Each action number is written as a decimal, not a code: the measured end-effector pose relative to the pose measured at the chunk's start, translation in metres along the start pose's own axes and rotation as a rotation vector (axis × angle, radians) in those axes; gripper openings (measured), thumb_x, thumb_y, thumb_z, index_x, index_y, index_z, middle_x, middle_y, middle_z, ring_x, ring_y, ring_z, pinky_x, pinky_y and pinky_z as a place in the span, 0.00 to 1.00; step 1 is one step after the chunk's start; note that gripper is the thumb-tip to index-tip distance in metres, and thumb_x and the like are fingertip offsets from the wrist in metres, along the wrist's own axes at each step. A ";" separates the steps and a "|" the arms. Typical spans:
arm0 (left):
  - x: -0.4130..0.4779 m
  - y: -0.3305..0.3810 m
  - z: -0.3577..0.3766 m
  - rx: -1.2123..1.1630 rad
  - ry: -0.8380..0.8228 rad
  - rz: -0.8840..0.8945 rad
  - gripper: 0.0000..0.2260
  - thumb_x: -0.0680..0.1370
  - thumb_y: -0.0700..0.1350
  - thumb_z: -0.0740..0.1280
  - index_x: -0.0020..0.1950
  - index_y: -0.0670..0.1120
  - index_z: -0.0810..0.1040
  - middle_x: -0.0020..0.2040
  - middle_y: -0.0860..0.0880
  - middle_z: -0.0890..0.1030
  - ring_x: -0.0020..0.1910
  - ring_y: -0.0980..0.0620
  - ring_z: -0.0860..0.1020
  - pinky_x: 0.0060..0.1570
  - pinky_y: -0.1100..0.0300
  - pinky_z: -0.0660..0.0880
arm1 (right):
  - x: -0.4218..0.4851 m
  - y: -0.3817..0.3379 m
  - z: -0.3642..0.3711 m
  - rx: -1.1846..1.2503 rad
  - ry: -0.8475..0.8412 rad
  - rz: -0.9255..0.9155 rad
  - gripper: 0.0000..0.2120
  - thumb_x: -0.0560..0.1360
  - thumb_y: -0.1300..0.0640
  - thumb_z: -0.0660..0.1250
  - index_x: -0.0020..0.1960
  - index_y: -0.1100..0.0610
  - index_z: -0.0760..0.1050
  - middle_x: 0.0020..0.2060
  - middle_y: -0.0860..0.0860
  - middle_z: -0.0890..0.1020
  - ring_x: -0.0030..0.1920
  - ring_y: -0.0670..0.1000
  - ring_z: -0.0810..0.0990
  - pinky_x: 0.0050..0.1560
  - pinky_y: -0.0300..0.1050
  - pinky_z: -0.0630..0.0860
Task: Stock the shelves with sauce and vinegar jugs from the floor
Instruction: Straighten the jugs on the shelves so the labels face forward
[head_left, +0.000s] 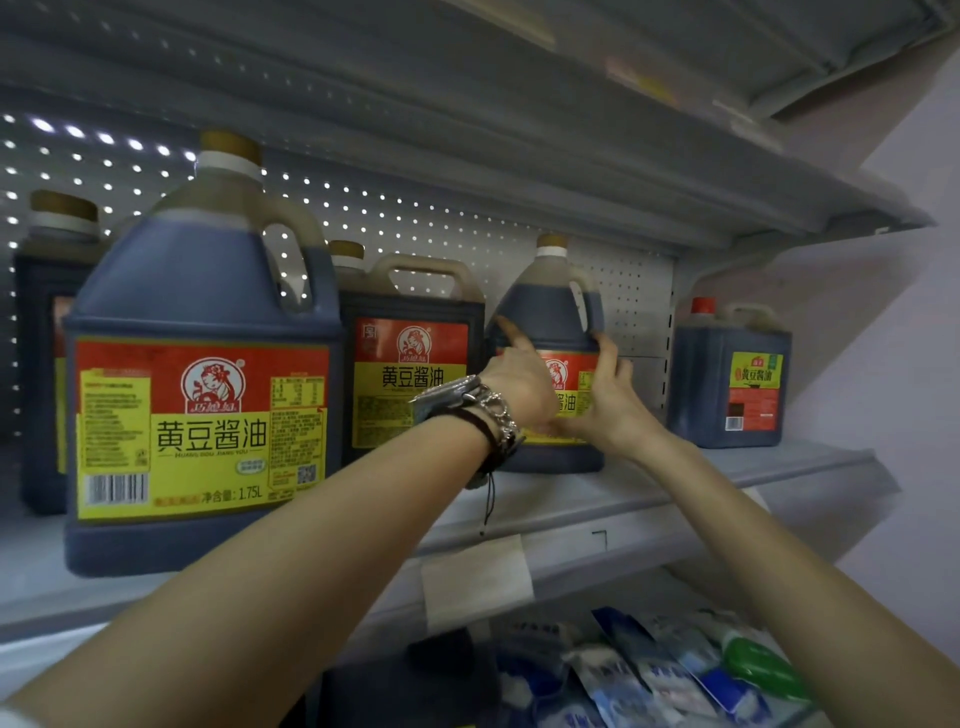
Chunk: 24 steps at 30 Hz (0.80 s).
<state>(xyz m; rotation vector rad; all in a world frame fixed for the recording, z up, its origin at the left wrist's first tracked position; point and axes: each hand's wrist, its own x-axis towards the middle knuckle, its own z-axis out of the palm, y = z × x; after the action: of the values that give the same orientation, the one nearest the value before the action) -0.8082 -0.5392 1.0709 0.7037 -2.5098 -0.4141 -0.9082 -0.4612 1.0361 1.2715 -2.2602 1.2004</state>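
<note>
Your left hand (519, 384) and right hand (608, 402) press straight fingers (511, 335) on the dark plastic jug (545, 306) labelled 黄豆酱油; the big near-left jug (197, 364) reads 1.75L.

Feed's pretty dim and bluish on my end, the only real bright spots being light punching through the holes of the pegboard (78, 156) at top left, blown out into white dots. The wide lens bows the shelf edge (571, 525) and balloons the near jug (202, 364) on the left, though its label is readable, while the underside of the upper shelf (519, 104) and the packets (649, 675) at the bottom are smeared soft. Deep shadow sits at far left; the wall (914, 364) on the right is palest.
</note>
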 end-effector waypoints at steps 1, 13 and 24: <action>0.000 0.000 0.000 -0.023 -0.003 0.002 0.47 0.75 0.41 0.68 0.75 0.38 0.31 0.64 0.40 0.72 0.61 0.42 0.74 0.61 0.51 0.73 | -0.001 0.000 0.000 -0.002 -0.002 -0.005 0.58 0.62 0.55 0.80 0.75 0.52 0.40 0.69 0.60 0.55 0.67 0.61 0.65 0.65 0.55 0.67; 0.009 -0.009 0.013 -0.148 -0.048 0.044 0.40 0.74 0.42 0.70 0.76 0.39 0.45 0.52 0.46 0.73 0.53 0.47 0.76 0.49 0.59 0.73 | -0.001 0.022 0.001 -0.088 0.003 0.018 0.64 0.60 0.53 0.80 0.75 0.49 0.34 0.72 0.59 0.47 0.68 0.61 0.64 0.67 0.56 0.66; 0.028 -0.017 0.030 -0.086 0.029 0.055 0.53 0.72 0.43 0.74 0.74 0.41 0.30 0.62 0.40 0.74 0.60 0.43 0.76 0.59 0.51 0.73 | 0.002 0.032 0.007 -0.265 -0.015 0.002 0.64 0.63 0.56 0.79 0.73 0.45 0.29 0.72 0.59 0.50 0.64 0.63 0.70 0.61 0.58 0.70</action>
<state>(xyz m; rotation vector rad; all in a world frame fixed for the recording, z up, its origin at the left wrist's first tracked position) -0.8382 -0.5640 1.0499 0.6014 -2.4620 -0.4858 -0.9345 -0.4594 1.0163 1.1795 -2.3373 0.8582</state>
